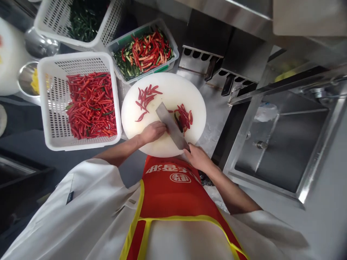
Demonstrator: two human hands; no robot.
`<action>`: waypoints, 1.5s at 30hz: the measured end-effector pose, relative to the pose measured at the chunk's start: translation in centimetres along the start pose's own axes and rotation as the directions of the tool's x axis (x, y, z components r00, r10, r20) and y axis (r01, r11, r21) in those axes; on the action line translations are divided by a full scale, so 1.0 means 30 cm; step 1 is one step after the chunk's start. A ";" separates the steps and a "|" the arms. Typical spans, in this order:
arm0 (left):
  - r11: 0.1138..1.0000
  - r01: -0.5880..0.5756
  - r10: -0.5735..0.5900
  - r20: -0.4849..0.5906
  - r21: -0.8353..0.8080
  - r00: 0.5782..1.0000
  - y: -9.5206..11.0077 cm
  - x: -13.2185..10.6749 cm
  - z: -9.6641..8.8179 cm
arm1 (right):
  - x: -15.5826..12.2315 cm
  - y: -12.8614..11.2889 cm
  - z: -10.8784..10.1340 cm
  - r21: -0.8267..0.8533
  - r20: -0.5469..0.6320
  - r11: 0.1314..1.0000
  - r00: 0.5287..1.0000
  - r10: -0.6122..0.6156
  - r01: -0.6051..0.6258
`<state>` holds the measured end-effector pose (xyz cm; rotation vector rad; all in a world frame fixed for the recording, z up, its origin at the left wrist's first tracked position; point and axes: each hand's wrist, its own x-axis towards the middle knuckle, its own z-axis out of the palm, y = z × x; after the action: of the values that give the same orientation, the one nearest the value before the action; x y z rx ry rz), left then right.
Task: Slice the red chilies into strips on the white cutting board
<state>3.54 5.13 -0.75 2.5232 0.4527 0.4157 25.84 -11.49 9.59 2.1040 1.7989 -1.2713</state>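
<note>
My right hand (197, 156) grips the handle of a cleaver (173, 127), whose broad blade slants up and left over a round white cutting board (159, 144). On the board my left hand (154, 132) rests with curled fingers, its fingertips close against the blade. Whatever lies under those fingertips is mostly hidden, perhaps a bit of red chili. Right of the blade is a small heap of cut red chilies (185, 117) with a dark one among them. Several whole-looking red chilies (146, 98) lie loose on the board's far left part.
A white basket (51, 119) of red chilies stands left of the board. Beyond it are another white basket (54, 21) with green chilies and a clear tub (173, 43) of sliced peppers. Knife racks (195, 61) stand behind; a steel sink (271, 144) is at right.
</note>
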 end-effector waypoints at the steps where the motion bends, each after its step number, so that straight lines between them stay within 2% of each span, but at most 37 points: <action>1: 1.000 -0.002 0.002 0.006 0.004 1.000 0.001 0.001 -0.005 | 0.019 -0.008 -0.002 -0.008 -0.010 1.000 1.000 -0.014 0.014; 4: 0.999 -0.016 0.015 0.039 0.035 0.999 0.011 -0.002 -0.023 | -0.002 0.013 -0.014 0.017 0.002 0.997 0.997 -0.077 0.077; 8: 0.998 -0.039 0.036 0.065 0.049 0.997 0.019 -0.002 -0.046 | -0.147 0.122 0.002 0.132 0.044 0.990 0.997 -0.064 0.058; 10: 0.999 -0.021 0.020 0.044 0.032 0.999 0.000 0.019 -0.066 | -0.209 0.163 0.022 0.213 0.050 0.977 0.998 -0.035 0.023; 13: 0.990 0.115 -0.107 -0.093 0.086 0.990 -0.081 0.102 -0.116 | -0.250 0.168 0.043 0.301 0.027 0.954 1.000 0.002 -0.010; 16: 0.923 0.334 -0.284 -0.243 0.192 0.927 -0.203 0.220 -0.173 | -0.240 0.120 0.042 0.252 0.013 0.968 1.000 0.006 -0.009; 19: 0.842 0.485 -0.437 -0.229 0.234 0.870 -0.292 0.312 -0.216 | -0.208 0.067 0.032 0.140 0.048 0.989 0.998 -0.050 0.043; 21: 0.831 0.515 -0.476 -0.210 0.211 0.854 -0.301 0.335 -0.235 | -0.183 0.052 0.032 0.116 0.063 0.990 0.994 -0.085 0.077; 23: 0.869 0.474 -0.426 -0.272 0.144 0.863 -0.267 0.322 -0.245 | -0.160 0.060 0.038 0.134 0.044 0.990 0.997 -0.061 0.054; 25: 0.925 0.373 -0.323 -0.376 0.067 0.869 -0.201 0.276 -0.241 | -0.142 0.082 0.044 0.188 -0.010 0.982 1.000 0.026 -0.024; 27: 0.969 0.244 -0.215 -0.382 0.029 0.899 -0.123 0.208 -0.213 | -0.131 0.105 0.043 0.273 -0.057 0.958 0.992 0.110 -0.091; 28: 0.982 0.186 -0.169 -0.325 0.021 0.930 -0.086 0.170 -0.191 | -0.129 0.112 0.038 0.315 -0.070 0.943 0.989 0.133 -0.105; 30: 0.996 0.090 -0.088 -0.143 0.007 0.986 -0.024 0.101 -0.134 | -0.129 0.116 0.023 0.360 -0.080 0.927 0.987 0.137 -0.100; 32: 0.999 0.034 -0.034 -0.014 -0.007 0.999 0.015 0.051 -0.079 | -0.132 0.105 0.004 0.343 -0.079 0.936 0.991 0.109 -0.076; 34: 1.000 -0.002 0.002 0.015 -0.004 1.000 0.031 0.024 -0.039 | -0.135 0.085 -0.014 0.278 -0.078 0.959 0.995 0.069 -0.045; 36: 0.999 -0.030 0.030 0.000 0.017 1.000 0.032 0.015 -0.019 | -0.138 0.061 -0.028 0.212 -0.071 0.977 0.997 0.033 -0.017; 41: 0.992 -0.095 0.097 -0.016 0.080 0.995 0.026 0.016 -0.012 | -0.141 0.025 -0.054 0.135 -0.018 0.991 1.000 -0.004 0.007; 45: 0.987 -0.117 0.121 -0.029 0.109 0.992 0.029 0.014 -0.002 | -0.170 0.041 -0.073 0.110 0.014 0.994 1.000 -0.010 0.009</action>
<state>4.10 4.63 -0.15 2.6599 0.3470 0.4946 28.25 -14.59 13.72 2.1380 1.7739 -1.4150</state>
